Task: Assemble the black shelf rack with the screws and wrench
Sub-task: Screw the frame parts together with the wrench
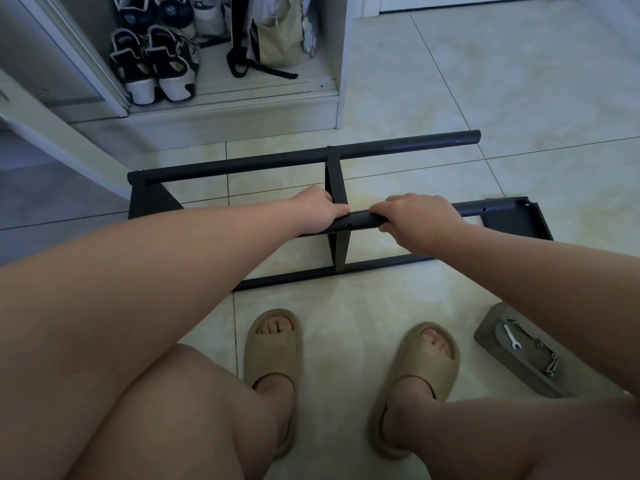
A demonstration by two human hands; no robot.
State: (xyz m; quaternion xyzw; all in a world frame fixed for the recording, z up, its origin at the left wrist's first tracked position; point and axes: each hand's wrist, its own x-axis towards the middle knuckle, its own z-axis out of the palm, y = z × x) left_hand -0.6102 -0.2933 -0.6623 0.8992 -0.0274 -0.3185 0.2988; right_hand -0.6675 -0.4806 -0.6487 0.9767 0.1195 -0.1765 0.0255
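Spreading across the whole view, a pale tiled floor (485, 98) carries everything. At the far left stands a white cabinet (221, 116), whose bottom shelf holds black-and-white shoes (156, 67) and a pale bag (280, 32) with dark straps. The black shelf rack (311, 155) lies on its side in the middle of the floor, just in front of the cabinet, only partly put together. Its far tube runs from left to right and a near rail (294, 277) lies parallel to it, closer to the person. A flat end panel (149, 199) is at the left, another end panel (516, 220) is at the right, and a narrow crosspiece (334, 178) joins the long bars at the centre. Between the far tube and the near rail runs a middle tube (360, 223), raised off the floor. Two bare legs reach forward from the near edge, feet in tan slippers (272, 351) planted side by side near the rack. A grey tray (519, 355) sits on the floor at the near right, well apart from the rack. The left grip (320, 211) curls round the middle tube beside the crosspiece, thumb lying along the tube. The right grip (419, 216) wraps its fingers over the same tube just to the right. A small silver wrench (510, 336) lies in the tray, with loose screws (550, 365) near it.
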